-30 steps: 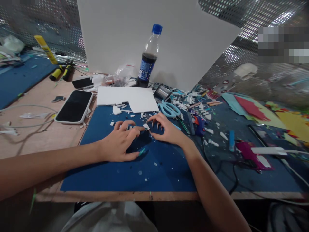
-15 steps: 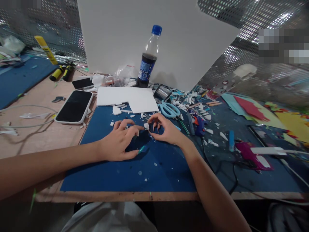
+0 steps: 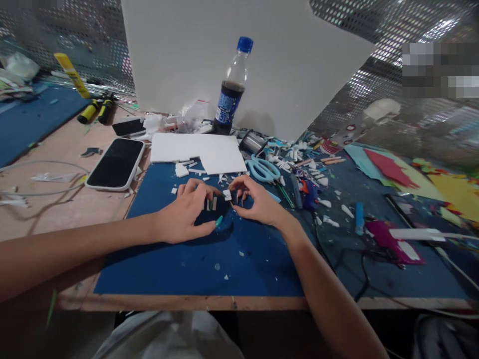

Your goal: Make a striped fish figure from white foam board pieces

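Over the blue mat (image 3: 168,279), my right hand (image 3: 258,202) pinches a small white piece (image 3: 227,195), apparently of foam board, between thumb and fingers. My left hand (image 3: 187,209) reaches in from the other side. Its index fingertip comes close to the white piece; whether it touches cannot be made out. The left thumb, with a long teal nail, stands well apart from the bent fingers, and no held thing shows between them. Just beyond my hands lies a cut white board (image 3: 198,148) with small white scraps (image 3: 181,170) along its edge.
Behind the board stands a dark drink bottle (image 3: 228,102). Light-blue scissors (image 3: 264,168) and a blue glue gun (image 3: 310,195) lie to the right, among many scraps. A phone (image 3: 116,164) is at left. A large white panel (image 3: 280,60) rises at the back.
My left hand has shifted slightly up and its fingers have curled, with the wrist a little raised. My right hand keeps the small white piece in nearly the same spot.
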### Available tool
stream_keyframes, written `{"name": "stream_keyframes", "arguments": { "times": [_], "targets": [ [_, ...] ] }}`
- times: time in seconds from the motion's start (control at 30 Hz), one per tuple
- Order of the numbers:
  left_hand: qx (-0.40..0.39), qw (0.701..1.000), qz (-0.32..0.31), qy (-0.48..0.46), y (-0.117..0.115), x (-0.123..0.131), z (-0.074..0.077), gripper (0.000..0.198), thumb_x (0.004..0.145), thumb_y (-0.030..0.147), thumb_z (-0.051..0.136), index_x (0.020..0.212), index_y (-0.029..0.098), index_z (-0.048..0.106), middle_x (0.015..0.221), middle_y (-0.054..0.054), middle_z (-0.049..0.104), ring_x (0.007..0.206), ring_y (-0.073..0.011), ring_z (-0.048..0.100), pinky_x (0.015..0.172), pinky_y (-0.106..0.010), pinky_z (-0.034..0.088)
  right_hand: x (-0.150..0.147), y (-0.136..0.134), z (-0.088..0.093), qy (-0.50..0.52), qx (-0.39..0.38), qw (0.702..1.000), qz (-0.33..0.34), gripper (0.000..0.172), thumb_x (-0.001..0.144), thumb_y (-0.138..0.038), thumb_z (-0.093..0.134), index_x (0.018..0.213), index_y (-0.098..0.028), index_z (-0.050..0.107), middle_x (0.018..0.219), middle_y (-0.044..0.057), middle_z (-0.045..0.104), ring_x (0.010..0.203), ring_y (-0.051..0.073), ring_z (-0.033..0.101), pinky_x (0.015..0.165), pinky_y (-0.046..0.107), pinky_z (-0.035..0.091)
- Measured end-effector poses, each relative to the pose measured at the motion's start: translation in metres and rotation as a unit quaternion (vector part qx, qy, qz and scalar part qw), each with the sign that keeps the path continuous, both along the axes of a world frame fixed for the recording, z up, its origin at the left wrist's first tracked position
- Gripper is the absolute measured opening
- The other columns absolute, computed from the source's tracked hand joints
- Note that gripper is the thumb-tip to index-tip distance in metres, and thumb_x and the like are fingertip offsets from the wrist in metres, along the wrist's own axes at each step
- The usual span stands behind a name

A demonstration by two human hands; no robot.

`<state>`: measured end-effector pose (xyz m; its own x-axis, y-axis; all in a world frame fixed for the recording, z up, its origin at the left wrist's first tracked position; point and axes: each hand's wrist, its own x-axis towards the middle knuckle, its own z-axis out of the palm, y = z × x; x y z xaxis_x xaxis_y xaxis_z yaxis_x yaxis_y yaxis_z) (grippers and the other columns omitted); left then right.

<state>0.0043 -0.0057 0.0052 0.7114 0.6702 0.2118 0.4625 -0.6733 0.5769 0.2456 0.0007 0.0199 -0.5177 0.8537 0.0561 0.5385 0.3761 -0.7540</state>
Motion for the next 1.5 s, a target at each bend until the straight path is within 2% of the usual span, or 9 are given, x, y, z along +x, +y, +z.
{"name": "stream_keyframes", "arguments": {
  "times": [0.2,0.37,0.6,0.77,0.97,1.2,1.5],
  "targets": [
    [-0.035,0.999,0.011,0.021,0.002,0.000,0.011,0.039,0.085,0.050,0.042,0.108,0.019,0.035,0.109,-0.011,0.045,0.102,-0.0302,0.038,0.084,-0.048,0.037,-0.003,-0.002,0.005,-0.008,0.000,1.000,0.001,0.033,0.077,-0.021,0.059,0.105,-0.025,0.043,0.098,0.003,0.049,0.077,0.013,0.049,0.066,0.029,0.047],
    [-0.070,0.996,0.023,0.044,0.006,0.001,0.017,0.036,0.084,0.048,0.043,0.104,0.020,0.036,0.103,-0.009,0.043,0.095,-0.0281,0.038,0.078,-0.046,0.040,-0.003,-0.003,0.005,-0.006,0.000,1.000,-0.001,0.028,0.078,-0.020,0.056,0.103,-0.026,0.043,0.095,0.003,0.050,0.077,0.014,0.050,0.069,0.031,0.047],
    [-0.034,0.998,0.025,0.045,0.011,0.002,0.016,0.033,0.084,0.047,0.044,0.100,0.020,0.035,0.097,-0.008,0.042,0.089,-0.0258,0.037,0.076,-0.043,0.039,-0.004,-0.002,0.004,-0.013,-0.001,1.000,-0.002,0.027,0.080,-0.019,0.053,0.105,-0.026,0.043,0.095,0.003,0.049,0.076,0.014,0.049,0.070,0.031,0.048],
    [-0.047,0.997,0.007,0.054,0.009,0.003,0.020,0.035,0.084,0.046,0.043,0.104,0.019,0.034,0.103,-0.010,0.042,0.094,-0.0274,0.037,0.079,-0.045,0.038,0.000,-0.003,0.007,-0.044,0.005,0.999,-0.015,0.033,0.079,-0.022,0.056,0.109,-0.023,0.042,0.102,0.006,0.048,0.081,0.015,0.051,0.074,0.033,0.049],
    [-0.044,0.997,0.003,0.063,0.009,0.004,0.021,0.032,0.084,0.044,0.043,0.103,0.019,0.034,0.103,-0.010,0.043,0.094,-0.0274,0.037,0.079,-0.046,0.037,0.000,-0.005,0.013,-0.083,-0.004,0.996,-0.025,0.048,0.079,-0.039,0.063,0.118,-0.025,0.039,0.107,0.008,0.046,0.086,0.018,0.052,0.073,0.036,0.051],
    [-0.025,0.998,0.005,0.057,0.009,0.003,0.018,0.032,0.083,0.045,0.041,0.101,0.019,0.034,0.101,-0.009,0.044,0.092,-0.0267,0.036,0.078,-0.045,0.036,-0.005,-0.005,0.008,-0.075,0.049,0.996,-0.005,0.030,0.082,-0.032,0.059,0.107,-0.025,0.046,0.099,0.006,0.049,0.082,0.017,0.051,0.071,0.034,0.048],
    [-0.024,0.999,0.005,0.048,0.012,0.001,0.018,0.034,0.084,0.048,0.041,0.102,0.020,0.032,0.105,-0.011,0.043,0.097,-0.0287,0.036,0.080,-0.047,0.037,-0.007,-0.004,0.008,0.001,-0.022,1.000,-0.009,0.028,0.080,-0.028,0.060,0.105,-0.024,0.049,0.096,0.004,0.052,0.080,0.016,0.054,0.071,0.033,0.051]
  ]
}}
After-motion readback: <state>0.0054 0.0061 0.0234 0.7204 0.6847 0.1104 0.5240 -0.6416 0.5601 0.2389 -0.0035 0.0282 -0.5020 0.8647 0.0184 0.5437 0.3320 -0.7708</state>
